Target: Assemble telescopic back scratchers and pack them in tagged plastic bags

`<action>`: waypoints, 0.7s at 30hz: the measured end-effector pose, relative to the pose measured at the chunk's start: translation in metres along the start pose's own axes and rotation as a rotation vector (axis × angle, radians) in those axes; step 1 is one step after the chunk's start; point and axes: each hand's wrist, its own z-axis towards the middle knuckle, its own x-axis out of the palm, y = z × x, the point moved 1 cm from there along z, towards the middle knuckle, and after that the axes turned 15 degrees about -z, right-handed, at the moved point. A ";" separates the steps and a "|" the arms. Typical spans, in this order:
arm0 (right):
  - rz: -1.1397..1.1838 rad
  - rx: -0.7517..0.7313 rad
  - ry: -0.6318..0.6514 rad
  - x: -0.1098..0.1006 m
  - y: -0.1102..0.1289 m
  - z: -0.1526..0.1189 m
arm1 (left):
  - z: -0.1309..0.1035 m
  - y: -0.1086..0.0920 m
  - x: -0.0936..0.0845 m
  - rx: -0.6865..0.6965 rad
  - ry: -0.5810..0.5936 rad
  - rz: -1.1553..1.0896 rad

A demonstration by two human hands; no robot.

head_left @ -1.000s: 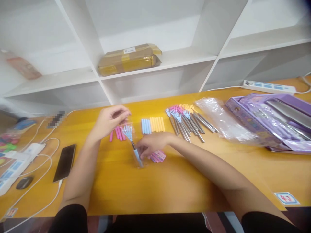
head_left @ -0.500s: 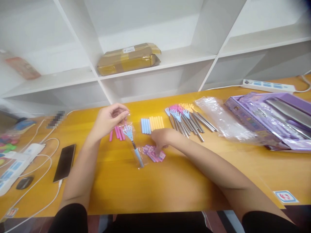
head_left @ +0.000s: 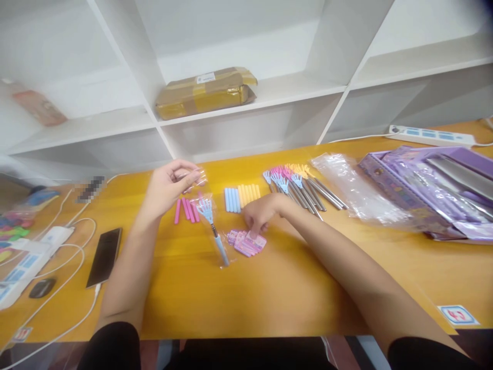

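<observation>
Left hand [head_left: 167, 185] half-curled, clear plastic [head_left: 201, 178] pinched; right hand [head_left: 262, 210] curled over pink cards [head_left: 246, 247], grip unclear. One blue scratcher [head_left: 215, 234] is bagged, piled scratchers [head_left: 304, 194] unbagged.

The left hand [head_left: 175, 184] was raised with its fingers curled toward the thumb. The right hand [head_left: 260, 213] pointed down with one finger extended. Both bare forearms reached forward, angled inward, from black sleeves.
</observation>
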 end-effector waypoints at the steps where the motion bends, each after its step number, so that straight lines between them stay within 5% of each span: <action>1: 0.020 -0.011 0.006 -0.001 -0.003 -0.001 | 0.000 0.000 0.000 0.001 0.007 -0.004; 14: 0.061 -0.105 -0.078 -0.005 -0.011 -0.004 | -0.003 -0.004 0.006 -0.007 0.049 -0.033; 21: 0.170 -0.262 -0.472 -0.018 0.015 -0.057 | -0.007 -0.006 0.012 -0.032 0.022 -0.127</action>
